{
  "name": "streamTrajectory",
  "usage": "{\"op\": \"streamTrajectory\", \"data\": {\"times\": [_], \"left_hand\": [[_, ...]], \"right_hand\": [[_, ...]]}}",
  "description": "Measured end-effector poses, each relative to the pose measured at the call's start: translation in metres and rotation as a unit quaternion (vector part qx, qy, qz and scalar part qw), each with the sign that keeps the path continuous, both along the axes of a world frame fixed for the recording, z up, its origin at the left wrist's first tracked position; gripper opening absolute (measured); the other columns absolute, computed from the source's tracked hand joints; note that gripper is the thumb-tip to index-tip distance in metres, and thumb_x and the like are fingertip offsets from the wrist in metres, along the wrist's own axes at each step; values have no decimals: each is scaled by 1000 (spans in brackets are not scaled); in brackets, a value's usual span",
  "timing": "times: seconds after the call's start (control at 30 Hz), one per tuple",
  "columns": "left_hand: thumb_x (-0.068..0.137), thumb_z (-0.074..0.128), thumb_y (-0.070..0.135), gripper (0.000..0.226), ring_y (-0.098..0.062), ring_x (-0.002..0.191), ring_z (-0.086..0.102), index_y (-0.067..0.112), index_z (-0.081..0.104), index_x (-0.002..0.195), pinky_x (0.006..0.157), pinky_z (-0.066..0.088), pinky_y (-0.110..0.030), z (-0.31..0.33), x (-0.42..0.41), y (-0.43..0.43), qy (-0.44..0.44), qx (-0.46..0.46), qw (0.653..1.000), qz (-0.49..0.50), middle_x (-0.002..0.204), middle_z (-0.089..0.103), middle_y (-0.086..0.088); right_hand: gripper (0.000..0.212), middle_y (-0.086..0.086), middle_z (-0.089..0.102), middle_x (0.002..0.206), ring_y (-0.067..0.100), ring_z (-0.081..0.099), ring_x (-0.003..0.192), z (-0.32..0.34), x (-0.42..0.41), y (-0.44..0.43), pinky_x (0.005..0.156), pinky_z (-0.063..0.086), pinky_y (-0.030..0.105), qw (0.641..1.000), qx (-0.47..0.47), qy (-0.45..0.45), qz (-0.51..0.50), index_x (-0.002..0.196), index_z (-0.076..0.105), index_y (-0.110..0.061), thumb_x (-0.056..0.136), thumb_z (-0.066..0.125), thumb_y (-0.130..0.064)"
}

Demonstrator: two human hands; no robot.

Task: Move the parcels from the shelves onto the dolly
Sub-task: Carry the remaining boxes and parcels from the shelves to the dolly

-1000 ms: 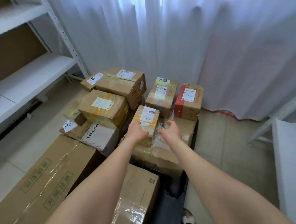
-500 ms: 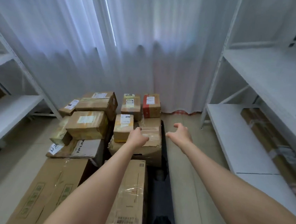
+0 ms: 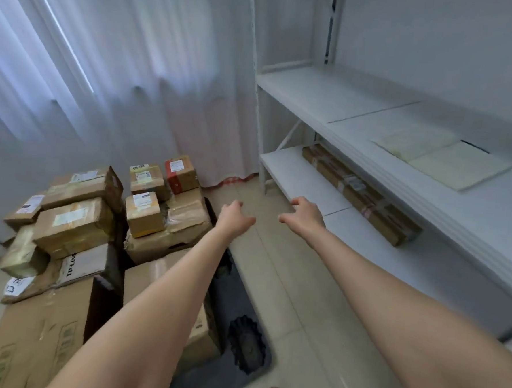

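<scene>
View swung right since a moment ago, left hand (image 3: 234,219) and right hand (image 3: 305,216) now off the stacked parcels (image 3: 145,214) on the dolly (image 3: 241,322), fingers loosely spread, empty, long parcel (image 3: 359,194) on lower right shelf (image 3: 292,175).

One view only, from the person's head, looking forward and steeply down, wide-angle so the edges bend. Both forearms run up from the bottom edge to mid-frame, close under the lens. The stacked parcels (image 3: 78,231) fill the lower left, the white shelves (image 3: 373,111) sweep along the right, the curtain (image 3: 120,80) closes the upper left, further off.
</scene>
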State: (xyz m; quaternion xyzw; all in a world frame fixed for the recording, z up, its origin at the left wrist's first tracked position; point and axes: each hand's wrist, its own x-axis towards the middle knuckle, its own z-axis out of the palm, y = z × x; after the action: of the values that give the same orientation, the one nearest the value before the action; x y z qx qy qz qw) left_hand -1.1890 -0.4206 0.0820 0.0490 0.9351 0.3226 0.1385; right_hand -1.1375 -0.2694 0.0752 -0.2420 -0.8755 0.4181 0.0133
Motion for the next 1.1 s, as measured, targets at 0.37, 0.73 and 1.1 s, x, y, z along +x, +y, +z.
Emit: {"op": "streamTrajectory", "data": {"times": [0.37, 0.73, 1.1], "left_hand": [[89, 56, 19, 63, -28, 127, 44, 8, 31, 146, 97, 40, -31, 31, 198, 87, 4, 18, 978, -210, 146, 35, -16], [90, 58, 19, 65, -28, 124, 47, 7, 28, 147, 91, 39, -29, 35, 364, 77, -7, 37, 923, -384, 148, 34, -16], [87, 60, 19, 55, -32, 125, 46, 3, 42, 137, 100, 42, -35, 70, 562, 104, 38, 37, 864, -501, 137, 47, -18]], "right_hand": [[62, 5, 42, 145, 27, 46, 127, 23, 242, 62, 83, 47, 33, 980, 2, -8, -201, 138, 47, -22, 81, 66, -30], [61, 7, 50, 140, 27, 50, 125, 33, 438, 13, 97, 45, 35, 937, 25, -20, -348, 138, 48, -18, 83, 69, -29], [58, 4, 49, 139, 26, 49, 125, 86, 669, 1, 98, 45, 37, 879, 42, 9, -474, 137, 49, -20, 84, 68, -33]]}}
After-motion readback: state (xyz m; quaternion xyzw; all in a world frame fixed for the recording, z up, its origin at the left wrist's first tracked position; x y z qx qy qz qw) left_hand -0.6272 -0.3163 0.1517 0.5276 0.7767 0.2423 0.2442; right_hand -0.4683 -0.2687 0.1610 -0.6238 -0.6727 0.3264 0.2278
